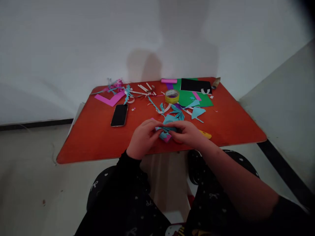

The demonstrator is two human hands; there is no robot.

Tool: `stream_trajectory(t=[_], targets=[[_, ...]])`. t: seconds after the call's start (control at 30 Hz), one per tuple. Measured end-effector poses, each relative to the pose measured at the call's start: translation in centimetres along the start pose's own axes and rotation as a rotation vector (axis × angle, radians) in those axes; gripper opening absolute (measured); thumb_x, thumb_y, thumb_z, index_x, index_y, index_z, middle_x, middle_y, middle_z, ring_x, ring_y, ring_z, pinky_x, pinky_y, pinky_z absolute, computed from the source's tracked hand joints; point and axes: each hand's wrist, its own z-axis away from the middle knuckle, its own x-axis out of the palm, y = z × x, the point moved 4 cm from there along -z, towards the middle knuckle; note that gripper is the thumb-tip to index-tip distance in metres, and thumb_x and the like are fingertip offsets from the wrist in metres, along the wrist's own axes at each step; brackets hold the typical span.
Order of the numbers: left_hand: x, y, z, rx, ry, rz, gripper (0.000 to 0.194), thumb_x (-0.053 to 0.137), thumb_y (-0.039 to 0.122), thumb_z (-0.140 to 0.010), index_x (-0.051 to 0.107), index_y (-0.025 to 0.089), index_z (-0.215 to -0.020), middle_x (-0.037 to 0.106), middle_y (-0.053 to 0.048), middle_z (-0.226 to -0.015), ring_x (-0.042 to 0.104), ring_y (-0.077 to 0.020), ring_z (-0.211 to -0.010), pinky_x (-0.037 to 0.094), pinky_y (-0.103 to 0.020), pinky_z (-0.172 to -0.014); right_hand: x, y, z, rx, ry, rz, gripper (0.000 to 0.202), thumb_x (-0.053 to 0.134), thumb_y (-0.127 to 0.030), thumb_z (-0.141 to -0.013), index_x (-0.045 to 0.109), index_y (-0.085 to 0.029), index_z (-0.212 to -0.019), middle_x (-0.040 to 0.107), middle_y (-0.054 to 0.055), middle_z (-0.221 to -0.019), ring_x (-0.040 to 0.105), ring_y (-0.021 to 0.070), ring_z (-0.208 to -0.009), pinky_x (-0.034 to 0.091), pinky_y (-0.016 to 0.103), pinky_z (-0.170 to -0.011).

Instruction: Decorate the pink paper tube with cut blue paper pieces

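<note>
Both hands meet over the near edge of the low orange-red counter (93, 137), and between them sits a small folded piece of light blue paper with a pink end (165, 132). The left hand (142, 137) closes its fingers on the piece from the 9 o'clock side, and the right hand (188, 132) pinches it from the 3 o'clock side. So both hands are grasping the same paper piece, probably to keep the folds tight while the fingers work on them. The piece is held just above the counter, close to the body, where the person can see it well.

At about 2 o'clock from the right hand, touching the wrist area, lies a yellow object (206, 134); I cannot tell what it is. At 10 o'clock from the left hand, a black smartphone (119, 115) lies flat with the screen up, well apart from the paper scraps. At 12 o'clock stands a roll of yellow tape (172, 96), near enough to be reached. Behind it, a green paper sheet (197, 99) lies flat with a black sheet (196, 85) on its far part. Blue paper cuttings (197, 112) are spread between the tape and the hands. At the far left, around 11 o'clock, a pink L-shaped paper strip (110, 99) rests beside tangled pink and blue scraps (115, 86).
</note>
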Motion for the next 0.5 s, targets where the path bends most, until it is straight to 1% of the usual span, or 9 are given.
stream_trajectory(t=[0.07,0.13,0.2,0.23,0.3,0.37,0.4,0.47,0.5], targets=[[0.0,0.3,0.1,0.030,-0.035,-0.022,0.014,0.065,0.024,-0.096,0.074,0.022,-0.107,0.076,-0.005,-0.103,0.067,-0.0189,-0.099,0.052,-0.032,-0.092,-0.5,0.1,0.2,0.011,-0.001,-0.048,0.030,0.067,-0.029,-0.089,0.071,-0.022,-0.118,0.077,0.006,-0.112,0.073,0.0221,-0.103,0.056,0.034,-0.088],[-0.1,0.4,0.3,0.028,-0.022,-0.029,0.012,0.067,0.026,-0.095,0.075,0.023,-0.103,0.076,-0.005,-0.101,0.068,-0.0192,-0.097,0.053,-0.032,-0.090,-1.6,0.4,0.3,0.028,0.042,-0.015,0.028,0.065,-0.032,-0.092,0.066,-0.022,-0.118,0.076,0.006,-0.110,0.073,0.0207,-0.097,0.056,0.032,-0.082],[-0.3,0.2,0.4,0.017,0.016,-0.015,0.010,0.070,0.027,-0.093,0.075,0.023,-0.100,0.077,-0.005,-0.098,0.068,-0.0189,-0.093,0.054,-0.031,-0.088,-2.7,0.7,0.5,0.067,0.065,0.200,0.020,0.060,-0.032,-0.095,0.067,-0.021,-0.109,0.076,0.005,-0.100,0.070,0.0197,-0.087,0.051,0.030,-0.075],[-0.4,0.1,0.5,0.010,0.037,0.001,0.009,0.071,0.027,-0.092,0.076,0.023,-0.099,0.077,-0.005,-0.097,0.068,-0.0184,-0.091,0.054,-0.030,-0.086,-3.1,0.9,0.7,0.100,0.038,0.359,0.017,0.059,-0.032,-0.096,0.069,-0.021,-0.103,0.075,0.005,-0.094,0.068,0.0199,-0.083,0.048,0.030,-0.072],[-0.7,-0.2,0.8,-0.020,0.071,0.048,0.008,0.072,0.027,-0.090,0.076,0.023,-0.096,0.077,-0.004,-0.093,0.068,-0.0172,-0.085,0.055,-0.029,-0.080,-3.1,1.5,1.1,0.169,-0.100,0.657,0.018,0.059,-0.034,-0.097,0.071,-0.020,-0.092,0.073,0.006,-0.088,0.066,0.0213,-0.082,0.043,0.030,-0.068],[-0.9,-0.6,1.1,-0.072,0.097,0.117,0.008,0.074,0.028,-0.088,0.076,0.023,-0.093,0.076,-0.004,-0.091,0.067,-0.0158,-0.078,0.054,-0.027,-0.072,-2.5,2.1,1.7,0.207,-0.234,0.833,0.020,0.061,-0.036,-0.097,0.072,-0.021,-0.097,0.073,0.009,-0.098,0.068,0.0232,-0.088,0.042,0.030,-0.068],[-1.1,-0.8,1.2,-0.098,0.104,0.154,0.009,0.074,0.029,-0.086,0.076,0.022,-0.092,0.076,-0.004,-0.090,0.066,-0.0153,-0.076,0.054,-0.027,-0.070,-2.1,2.3,1.9,0.215,-0.260,0.886,0.020,0.060,-0.036,-0.098,0.072,-0.021,-0.102,0.073,0.010,-0.107,0.069,0.0239,-0.093,0.043,0.030,-0.069],[-1.3,-1.1,1.5,-0.135,0.091,0.216,0.012,0.076,0.031,-0.084,0.076,0.021,-0.091,0.075,-0.004,-0.088,0.065,-0.0149,-0.074,0.053,-0.026,-0.068,-1.4,2.7,2.3,0.238,-0.251,0.974,0.022,0.056,-0.031,-0.100,0.069,-0.020,-0.113,0.071,0.013,-0.120,0.070,0.0254,-0.100,0.045,0.030,-0.072],[-1.4,-1.2,1.6,-0.147,0.067,0.236,0.013,0.077,0.032,-0.083,0.076,0.021,-0.090,0.075,-0.004,-0.088,0.066,-0.0152,-0.075,0.053,-0.026,-0.069,-1.1,2.9,2.4,0.257,-0.241,1.009,0.023,0.054,-0.029,-0.101,0.068,-0.019,-0.115,0.070,0.014,-0.123,0.070,0.0263,-0.102,0.046,0.031,-0.072]])
